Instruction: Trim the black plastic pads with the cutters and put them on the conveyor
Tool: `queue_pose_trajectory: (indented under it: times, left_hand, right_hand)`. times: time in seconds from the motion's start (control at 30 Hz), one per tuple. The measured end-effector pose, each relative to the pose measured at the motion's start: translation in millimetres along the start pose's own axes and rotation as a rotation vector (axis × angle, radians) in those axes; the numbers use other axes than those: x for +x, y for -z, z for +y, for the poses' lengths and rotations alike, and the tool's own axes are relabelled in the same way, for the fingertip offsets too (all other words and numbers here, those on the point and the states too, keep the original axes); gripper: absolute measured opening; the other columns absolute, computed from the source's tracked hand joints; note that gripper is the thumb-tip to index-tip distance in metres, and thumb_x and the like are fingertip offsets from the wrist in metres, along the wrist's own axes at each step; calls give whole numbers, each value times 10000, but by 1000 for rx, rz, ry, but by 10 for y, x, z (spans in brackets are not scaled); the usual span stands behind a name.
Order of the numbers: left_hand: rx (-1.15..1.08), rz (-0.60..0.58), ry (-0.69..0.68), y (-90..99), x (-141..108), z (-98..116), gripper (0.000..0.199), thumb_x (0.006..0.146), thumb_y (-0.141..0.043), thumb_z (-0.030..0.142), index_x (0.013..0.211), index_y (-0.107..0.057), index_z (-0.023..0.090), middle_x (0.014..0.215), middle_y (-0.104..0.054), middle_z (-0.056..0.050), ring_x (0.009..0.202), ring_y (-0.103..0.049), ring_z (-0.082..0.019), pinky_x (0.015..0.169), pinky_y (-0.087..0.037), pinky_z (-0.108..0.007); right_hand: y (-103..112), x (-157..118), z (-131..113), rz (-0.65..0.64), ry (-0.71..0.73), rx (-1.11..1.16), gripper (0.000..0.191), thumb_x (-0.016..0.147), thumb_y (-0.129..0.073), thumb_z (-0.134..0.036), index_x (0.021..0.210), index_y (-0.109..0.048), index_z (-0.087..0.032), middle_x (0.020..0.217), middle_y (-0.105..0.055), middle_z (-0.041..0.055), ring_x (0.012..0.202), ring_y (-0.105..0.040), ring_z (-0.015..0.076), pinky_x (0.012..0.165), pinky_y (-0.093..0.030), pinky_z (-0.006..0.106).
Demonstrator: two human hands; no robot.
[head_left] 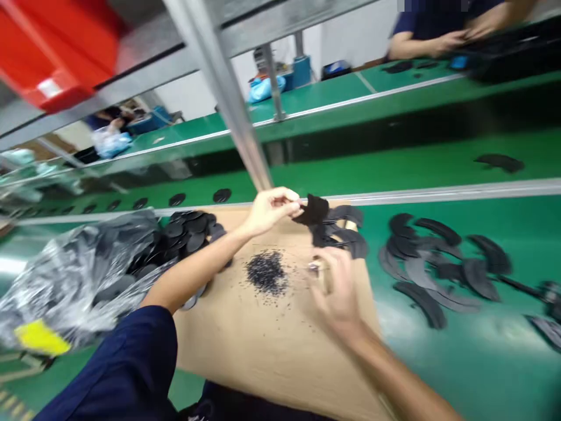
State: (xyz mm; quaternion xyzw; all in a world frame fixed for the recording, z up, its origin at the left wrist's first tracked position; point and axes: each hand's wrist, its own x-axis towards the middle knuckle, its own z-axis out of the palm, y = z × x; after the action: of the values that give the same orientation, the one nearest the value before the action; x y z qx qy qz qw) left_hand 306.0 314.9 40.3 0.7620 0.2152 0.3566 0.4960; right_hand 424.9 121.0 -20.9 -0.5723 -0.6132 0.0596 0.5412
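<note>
My left hand [274,209] pinches a dark, soft-looking black piece [314,209] by its edge, above the far side of a brown cardboard sheet [245,333]. My right hand [335,286] is blurred by motion, fingers curled round something small with a shiny end that I cannot make out. Just beyond it, curved black pieces [350,237] lie on the sheet's far right corner. Between my hands and nearer to me is a loose pile of tiny black parts [266,272], with some scattered around it.
Left of the sheet, round black discs [190,231] spill from a clear plastic bag [79,263]. Curved black pads [432,263] lie heaped at right. Spaced discs [222,195] sit on the green belt [394,166] behind a metal rail. A metal post [228,88] rises ahead; a co-worker's hands [464,36] are beyond.
</note>
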Motion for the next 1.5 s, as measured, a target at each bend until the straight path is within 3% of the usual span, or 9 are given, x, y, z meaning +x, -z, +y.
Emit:
queue_pose_trajectory:
  times: [0.1,0.23,0.4,0.57,0.73,0.9,1.0,1.17,1.5]
  left_hand:
    - [-173,-35,117,64,-699,89,418,825,-772,540,894,-680,139,844,-740,-65,684,-715,-146,680,-606,-285]
    - [-38,-123,144,340,-1178,117,409,963,-601,533,1077,-679,148,925,-755,-95,722,-735,-161,721,-616,-307]
    - [1126,8,443,1200,-1072,11,230,1006,-522,301,1034,-694,150,1115,-729,-141,1100,-688,-259,967,-557,-382]
    - [1300,37,616,1543,-922,-206,141,910,-600,150,1005,-694,105,1057,-715,-203,1095,-680,-337,949,-544,-428]
    - [1263,85,492,1473,-955,-180,292,963,-496,129,1216,-639,157,1102,-691,-137,1067,-674,-269,921,-541,-372]
    - [879,332,-194,1036,-1164,9,203,998,-511,165,1093,-690,169,976,-688,-74,915,-664,-175,821,-553,-293]
    - [642,246,-338,604,-1385,86,186,956,-579,117,1077,-704,183,987,-722,-50,915,-678,-142,801,-564,-258]
    - [433,158,-244,182,-1643,88,202,962,-565,118,1097,-708,162,1039,-736,-75,940,-694,-136,784,-584,-249]
    - [147,285,217,79,-1723,-24,282,897,-727,325,1129,-651,185,1022,-683,-54,794,-665,-114,682,-590,-213]
  right_hand:
    - [-41,139,-104,44,-189,162,416,889,-700,-407,1252,-599,-230,1150,-641,96,1012,-627,252,827,-554,382]
    - [-120,253,-321,-152,-351,298,292,888,-680,-485,815,-604,-213,682,-543,-27,616,-502,144,591,-466,281]
    - [-289,344,-409,-152,-417,272,470,835,-726,-511,635,-406,-231,584,-330,-74,541,-300,100,530,-326,255]
    - [-447,366,-361,-154,-505,327,533,790,-744,-598,626,-388,-236,574,-342,-77,537,-301,101,533,-305,261]
    - [-474,295,-292,-166,-634,391,474,744,-785,-577,674,-471,-230,589,-427,-63,549,-394,114,535,-337,268]
    - [-479,212,-277,-95,-751,524,448,690,-826,-555,740,-525,-226,622,-446,-65,574,-415,114,531,-384,263]
    - [-475,156,-302,-105,-818,613,427,704,-824,-537,774,-534,-232,623,-440,-70,570,-424,115,530,-413,265]
    - [-460,51,-318,-91,-870,616,490,690,-852,-516,679,-452,-233,605,-396,-79,548,-354,90,500,-363,244]
    - [-442,11,-407,-281,-768,528,393,731,-841,-503,885,-630,-208,793,-673,10,700,-605,159,633,-543,300]
